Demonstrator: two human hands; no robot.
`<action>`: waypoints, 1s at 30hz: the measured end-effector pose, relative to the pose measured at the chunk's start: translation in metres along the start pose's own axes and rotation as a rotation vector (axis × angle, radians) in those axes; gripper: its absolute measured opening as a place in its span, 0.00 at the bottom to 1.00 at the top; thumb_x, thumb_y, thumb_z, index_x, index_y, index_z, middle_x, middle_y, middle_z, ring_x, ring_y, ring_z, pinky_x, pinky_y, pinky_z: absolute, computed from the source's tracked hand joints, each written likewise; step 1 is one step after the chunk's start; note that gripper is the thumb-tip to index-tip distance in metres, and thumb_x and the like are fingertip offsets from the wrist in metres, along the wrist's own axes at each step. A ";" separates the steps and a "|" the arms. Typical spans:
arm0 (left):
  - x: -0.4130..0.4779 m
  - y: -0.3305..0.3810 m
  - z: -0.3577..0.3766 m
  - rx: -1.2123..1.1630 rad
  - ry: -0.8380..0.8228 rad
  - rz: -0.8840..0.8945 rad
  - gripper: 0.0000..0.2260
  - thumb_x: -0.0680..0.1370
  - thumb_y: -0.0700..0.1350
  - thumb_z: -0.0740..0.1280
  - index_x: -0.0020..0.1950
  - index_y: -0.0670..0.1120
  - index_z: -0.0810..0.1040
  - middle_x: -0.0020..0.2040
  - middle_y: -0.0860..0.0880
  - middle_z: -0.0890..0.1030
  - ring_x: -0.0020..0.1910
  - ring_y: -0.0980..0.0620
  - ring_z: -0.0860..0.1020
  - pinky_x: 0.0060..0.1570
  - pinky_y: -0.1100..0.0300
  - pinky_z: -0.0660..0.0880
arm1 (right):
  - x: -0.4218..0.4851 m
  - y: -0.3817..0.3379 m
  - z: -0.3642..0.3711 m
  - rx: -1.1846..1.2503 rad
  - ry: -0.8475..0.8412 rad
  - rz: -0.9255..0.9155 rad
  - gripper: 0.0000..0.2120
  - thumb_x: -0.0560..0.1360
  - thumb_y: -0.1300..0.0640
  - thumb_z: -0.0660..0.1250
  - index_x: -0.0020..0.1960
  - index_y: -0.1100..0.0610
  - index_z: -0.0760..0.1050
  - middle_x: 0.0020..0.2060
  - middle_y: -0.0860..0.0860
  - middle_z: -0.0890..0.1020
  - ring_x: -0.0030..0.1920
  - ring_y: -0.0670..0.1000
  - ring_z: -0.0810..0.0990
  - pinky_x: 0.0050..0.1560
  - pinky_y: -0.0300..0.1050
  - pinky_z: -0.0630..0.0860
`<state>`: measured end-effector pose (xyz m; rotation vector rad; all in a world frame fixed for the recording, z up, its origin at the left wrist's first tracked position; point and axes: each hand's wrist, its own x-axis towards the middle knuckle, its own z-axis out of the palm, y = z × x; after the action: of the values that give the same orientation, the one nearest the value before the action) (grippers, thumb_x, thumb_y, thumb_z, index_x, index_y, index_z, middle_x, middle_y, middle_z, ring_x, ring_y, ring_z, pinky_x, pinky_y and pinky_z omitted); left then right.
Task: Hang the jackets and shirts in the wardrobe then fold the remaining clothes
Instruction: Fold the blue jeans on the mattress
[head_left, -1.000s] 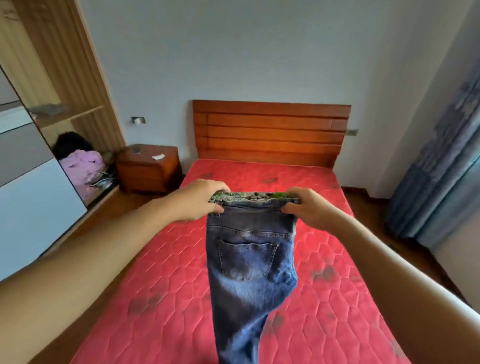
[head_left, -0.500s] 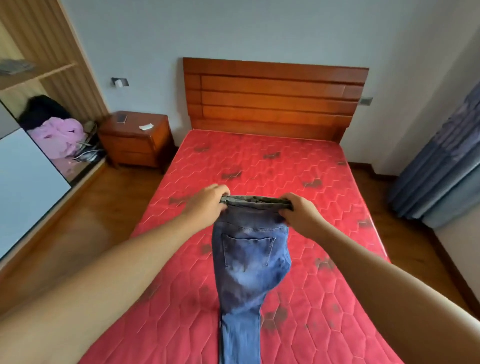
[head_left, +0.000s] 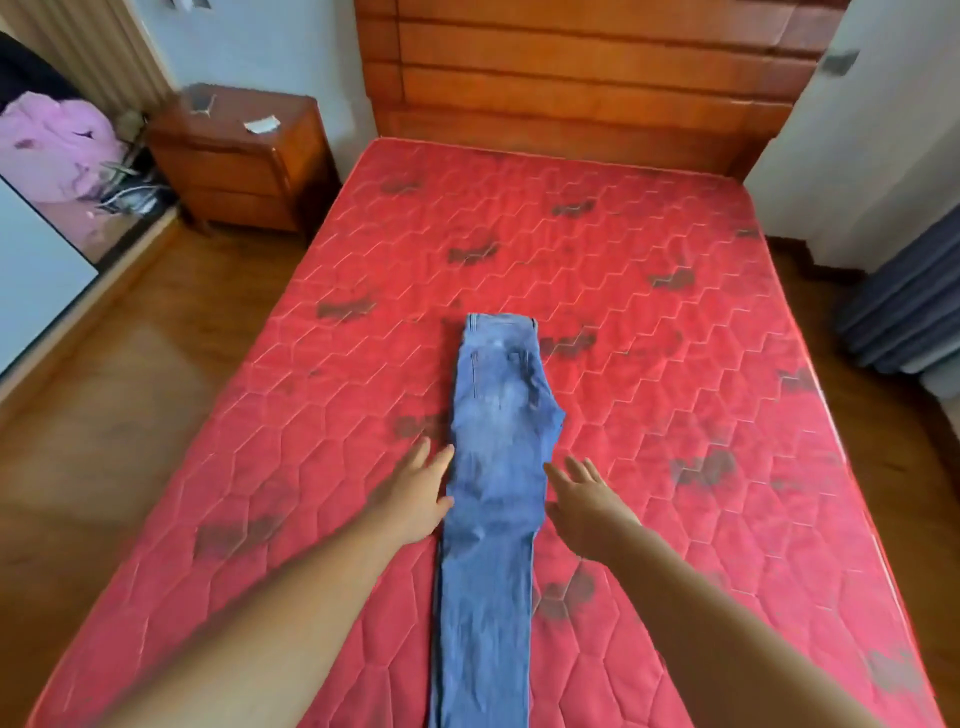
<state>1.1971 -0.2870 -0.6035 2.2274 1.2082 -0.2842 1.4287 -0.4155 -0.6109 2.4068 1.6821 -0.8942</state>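
A pair of blue jeans (head_left: 493, 467) lies flat and lengthwise on the red quilted mattress (head_left: 675, 389), folded leg over leg, waistband toward the headboard. My left hand (head_left: 415, 499) sits at the jeans' left edge with fingers spread and straight. On the other side, my right hand (head_left: 584, 501) lies with fingers extended beside the right edge. Neither hand grips the fabric. The leg ends run out of view at the bottom.
A wooden headboard (head_left: 597, 78) stands at the far end. A wooden nightstand (head_left: 239, 156) is at the far left. A pink garment (head_left: 57, 145) and hangers lie in the open wardrobe (head_left: 31, 270) at left. Grey curtains (head_left: 914, 301) hang at right. Wood floor surrounds the bed.
The jeans went from hanging by the waistband in both hands to lying flat on the mattress. Both hands let go and moved back along the jeans' sides.
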 end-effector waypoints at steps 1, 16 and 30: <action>-0.001 -0.008 0.023 0.010 -0.037 -0.007 0.35 0.81 0.50 0.66 0.83 0.53 0.50 0.83 0.43 0.46 0.81 0.44 0.52 0.76 0.47 0.61 | -0.002 0.004 0.020 0.013 -0.030 0.019 0.29 0.83 0.50 0.57 0.81 0.55 0.51 0.79 0.61 0.55 0.81 0.63 0.48 0.79 0.59 0.54; -0.050 -0.089 0.298 -0.372 -0.166 -0.363 0.31 0.78 0.46 0.71 0.78 0.45 0.64 0.73 0.43 0.67 0.70 0.45 0.69 0.72 0.54 0.65 | -0.042 0.022 0.313 0.471 -0.244 0.443 0.15 0.77 0.62 0.58 0.63 0.61 0.70 0.57 0.59 0.75 0.56 0.62 0.76 0.54 0.52 0.74; -0.059 -0.086 0.332 -0.710 0.007 -0.542 0.07 0.74 0.41 0.74 0.48 0.46 0.77 0.36 0.52 0.73 0.34 0.53 0.72 0.36 0.58 0.69 | -0.049 -0.004 0.338 1.060 0.030 0.602 0.17 0.74 0.62 0.68 0.58 0.47 0.70 0.39 0.53 0.82 0.37 0.54 0.82 0.36 0.46 0.77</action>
<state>1.1223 -0.4857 -0.8790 1.2824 1.5948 -0.0338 1.2734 -0.5822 -0.8652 3.1815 0.3230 -1.9033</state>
